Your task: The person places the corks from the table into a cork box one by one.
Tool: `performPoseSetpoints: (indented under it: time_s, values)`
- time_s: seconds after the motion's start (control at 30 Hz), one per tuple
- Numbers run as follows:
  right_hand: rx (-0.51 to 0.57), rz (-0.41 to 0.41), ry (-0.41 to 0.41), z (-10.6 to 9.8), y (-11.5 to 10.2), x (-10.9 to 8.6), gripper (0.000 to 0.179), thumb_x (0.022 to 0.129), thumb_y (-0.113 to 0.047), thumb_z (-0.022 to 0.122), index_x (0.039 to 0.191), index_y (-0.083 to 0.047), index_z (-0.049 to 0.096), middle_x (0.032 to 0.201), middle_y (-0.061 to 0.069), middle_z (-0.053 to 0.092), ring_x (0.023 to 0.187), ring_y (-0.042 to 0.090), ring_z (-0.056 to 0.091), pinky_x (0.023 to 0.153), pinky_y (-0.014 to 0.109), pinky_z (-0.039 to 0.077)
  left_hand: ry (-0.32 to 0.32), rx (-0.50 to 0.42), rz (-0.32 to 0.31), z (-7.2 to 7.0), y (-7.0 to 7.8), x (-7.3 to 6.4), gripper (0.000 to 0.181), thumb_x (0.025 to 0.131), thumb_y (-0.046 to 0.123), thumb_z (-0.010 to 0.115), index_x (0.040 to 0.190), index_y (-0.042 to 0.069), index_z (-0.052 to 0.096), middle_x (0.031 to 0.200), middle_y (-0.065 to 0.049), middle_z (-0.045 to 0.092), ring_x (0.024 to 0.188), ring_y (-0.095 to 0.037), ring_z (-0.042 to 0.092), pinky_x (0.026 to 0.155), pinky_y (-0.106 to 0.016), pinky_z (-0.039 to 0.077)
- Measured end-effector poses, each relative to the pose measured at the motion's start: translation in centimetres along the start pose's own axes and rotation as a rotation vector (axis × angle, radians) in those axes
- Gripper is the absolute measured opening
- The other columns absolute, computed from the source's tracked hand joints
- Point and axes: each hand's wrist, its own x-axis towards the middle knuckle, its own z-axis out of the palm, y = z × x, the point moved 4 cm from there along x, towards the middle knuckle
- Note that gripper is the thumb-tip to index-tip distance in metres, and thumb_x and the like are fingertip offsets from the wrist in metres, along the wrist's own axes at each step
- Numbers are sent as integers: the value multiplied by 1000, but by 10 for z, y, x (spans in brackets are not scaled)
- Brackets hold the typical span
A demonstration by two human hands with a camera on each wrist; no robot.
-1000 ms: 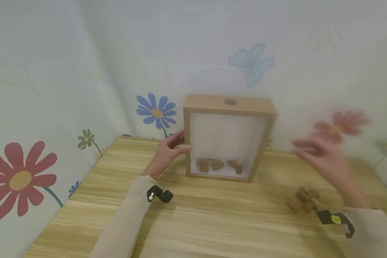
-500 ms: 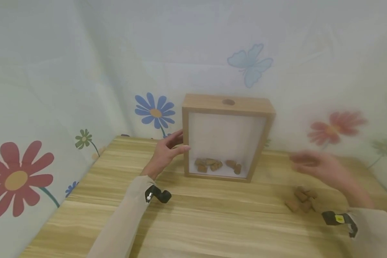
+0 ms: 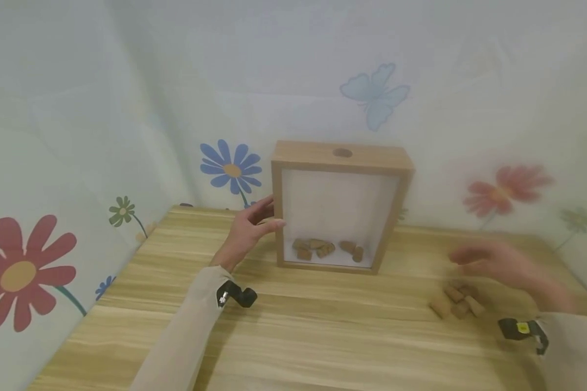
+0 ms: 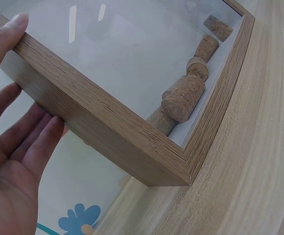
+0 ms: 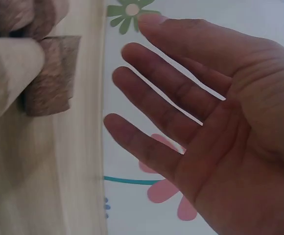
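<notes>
A wooden-framed shadow box (image 3: 339,203) with a clear front stands upright on the table, a round hole (image 3: 342,153) in its top. Several corks (image 4: 183,98) lie along its bottom inside. My left hand (image 3: 242,233) holds the box's left side, thumb over the front edge and fingertips against the side, as the left wrist view shows. Above and behind a small pile of loose corks (image 3: 454,294), my right hand (image 3: 506,266) hovers, slightly blurred. Its fingers are extended and spread with nothing in them in the right wrist view, where a loose cork (image 5: 54,78) lies to the left.
The table (image 3: 323,336) has a light wood grain. Behind it hangs a pale cloth printed with flowers and a blue butterfly (image 3: 376,96). Dark camera mounts (image 3: 237,294) sit at the cuffs of both beige sleeves.
My right hand has come down toward the loose corks, its fingers straightening. My left hand keeps its hold on the box. The whole scene has shifted slightly left in the head view.
</notes>
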Motion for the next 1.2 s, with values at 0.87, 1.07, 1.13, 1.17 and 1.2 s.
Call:
performPoseSetpoints:
  time_s: [0.87,1.07,1.13,1.17,1.2]
  values:
    - [-2,101,-94,22,19,0,18,94,-11,79,110,-4,78,102,0,78,92,-2,65,80,23,56,3,-5,-3,-2,-3,0,70,95,16,80,158,9,50,146,-16,62,134,-29,59,110,-40,50]
    - [-9,135,-72,26,19,2,16,92,-8,81,107,-2,77,98,2,78,86,0,65,76,23,56,5,-5,-2,-1,-1,0,70,95,15,80,158,10,51,146,-15,62,135,-29,59,110,-40,51]
    - [-12,138,-66,26,19,2,16,91,-7,82,106,0,77,97,4,78,86,2,65,76,24,56,4,-3,-2,-1,-1,0,69,96,15,80,158,10,51,146,-15,62,135,-29,58,110,-39,51]
    - [-19,141,-66,26,19,3,16,91,-7,82,105,0,77,97,4,78,87,2,65,76,24,56,4,-4,-2,-1,-1,0,69,95,15,80,158,10,51,146,-15,62,135,-29,58,109,-39,51]
    - [-26,142,-64,27,19,3,16,91,-8,82,105,0,78,97,4,78,87,2,65,77,24,56,3,-3,-3,-1,0,0,69,96,15,80,158,10,51,146,-15,62,135,-28,58,109,-39,51]
